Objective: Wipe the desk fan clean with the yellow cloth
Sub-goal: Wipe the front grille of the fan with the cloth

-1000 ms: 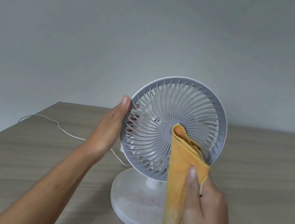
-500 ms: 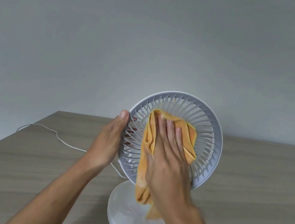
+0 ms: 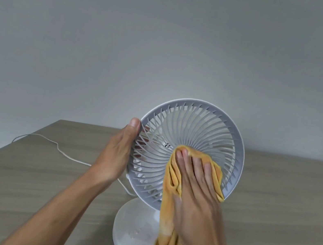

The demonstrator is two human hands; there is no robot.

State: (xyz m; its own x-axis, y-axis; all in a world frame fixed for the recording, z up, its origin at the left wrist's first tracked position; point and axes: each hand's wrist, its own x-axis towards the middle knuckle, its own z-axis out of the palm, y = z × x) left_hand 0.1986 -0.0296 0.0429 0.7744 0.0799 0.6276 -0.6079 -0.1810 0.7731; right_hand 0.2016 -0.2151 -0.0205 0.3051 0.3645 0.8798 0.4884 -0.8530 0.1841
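Head view: we look down on a white desk fan [image 3: 192, 140] standing on a wood-grain tabletop [image 3: 16, 179], grille facing us, plain grey wall behind.
Fan position: upright on its round base [image 3: 132, 236], near the middle of the tabletop, head tilted slightly back.
Left hand [image 3: 117, 153]: cupped on the left rim of the grille, thumb along the front edge, fingers reaching behind. We read this grip as a brace that steadies the head.
Right hand [image 3: 195, 184]: flat and open, fingers together, palm pressing the yellow cloth [image 3: 170, 191] against the grille at the hub and the lower right. Not a closed grip; the cloth is pinned under the hand, not pinched.
Cloth: bunched in folds, upper edge at the hub, loose tail hanging down to the base.
Cord [image 3: 55, 144]: thin white lead trailing off to the left across the tabletop.
Progress: we judge the front grille to be mid-wipe. The upper and left ribs are uncovered; we cannot tell whether they are clean.
Left to do: the base shows pale specks and smears, so it looks unwiped. The stem and the back of the head are hidden; we assume they remain.
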